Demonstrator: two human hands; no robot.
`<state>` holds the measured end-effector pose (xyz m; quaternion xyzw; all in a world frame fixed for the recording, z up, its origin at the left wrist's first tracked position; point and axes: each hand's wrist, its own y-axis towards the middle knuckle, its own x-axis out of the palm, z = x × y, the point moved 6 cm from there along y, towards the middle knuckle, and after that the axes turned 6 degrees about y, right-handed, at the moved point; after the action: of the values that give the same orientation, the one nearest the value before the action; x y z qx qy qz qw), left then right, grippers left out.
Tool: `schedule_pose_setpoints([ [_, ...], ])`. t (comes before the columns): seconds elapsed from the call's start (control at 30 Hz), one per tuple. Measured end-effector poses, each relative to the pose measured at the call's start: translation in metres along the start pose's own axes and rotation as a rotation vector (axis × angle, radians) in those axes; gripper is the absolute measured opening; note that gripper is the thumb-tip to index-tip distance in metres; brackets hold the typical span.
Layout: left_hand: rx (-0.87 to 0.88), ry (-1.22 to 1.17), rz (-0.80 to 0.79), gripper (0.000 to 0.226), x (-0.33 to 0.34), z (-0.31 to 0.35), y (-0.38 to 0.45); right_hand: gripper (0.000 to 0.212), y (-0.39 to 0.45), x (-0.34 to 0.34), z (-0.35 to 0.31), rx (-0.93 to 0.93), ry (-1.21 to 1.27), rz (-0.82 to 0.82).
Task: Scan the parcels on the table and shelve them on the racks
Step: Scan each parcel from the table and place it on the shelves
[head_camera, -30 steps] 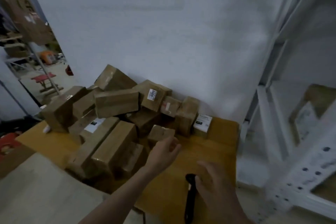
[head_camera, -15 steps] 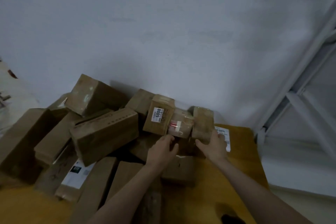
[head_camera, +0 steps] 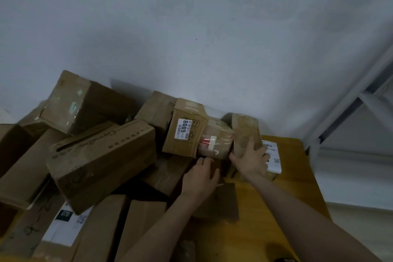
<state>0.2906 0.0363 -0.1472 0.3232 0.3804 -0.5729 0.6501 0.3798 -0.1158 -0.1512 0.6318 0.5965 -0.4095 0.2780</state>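
Reaching into heaped parcels (head_camera: 102, 155) on table (head_camera: 297, 176), centre frame: right hand (head_camera: 252, 160) grip closed around small upright parcel (head_camera: 245, 134), seemingly for scanning; left hand (head_camera: 201, 176) relaxed, steadying lower box (head_camera: 170, 174).

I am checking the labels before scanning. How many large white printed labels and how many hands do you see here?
Large white labels: 3 (6008 label, 070 label, label beside the right hand)
Hands: 2 (left hand, right hand gripping a brown parcel)
Total: 5
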Motion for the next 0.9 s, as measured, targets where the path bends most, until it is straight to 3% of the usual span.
schedule_pose_setpoints([
  [0.23,0.082,-0.033,0.023,0.027,-0.012,0.027,-0.006,0.076,-0.03,-0.044,0.035,-0.023,0.222,0.061],
  [0.4,0.137,0.064,-0.042,0.039,-0.017,0.062,-0.013,0.072,-0.073,-0.09,0.061,-0.081,0.336,0.147],
  [0.6,0.163,0.082,-0.091,0.049,-0.005,0.098,-0.037,0.058,-0.122,-0.134,0.102,-0.081,0.801,0.128],
  [0.73,0.131,-0.115,-0.098,0.056,-0.005,0.124,-0.069,0.053,-0.157,-0.156,0.133,-0.056,1.113,0.029],
  [0.9,0.026,-0.627,-0.33,0.036,0.009,0.162,-0.125,0.087,-0.192,-0.161,0.174,-0.03,1.311,-0.121],
])
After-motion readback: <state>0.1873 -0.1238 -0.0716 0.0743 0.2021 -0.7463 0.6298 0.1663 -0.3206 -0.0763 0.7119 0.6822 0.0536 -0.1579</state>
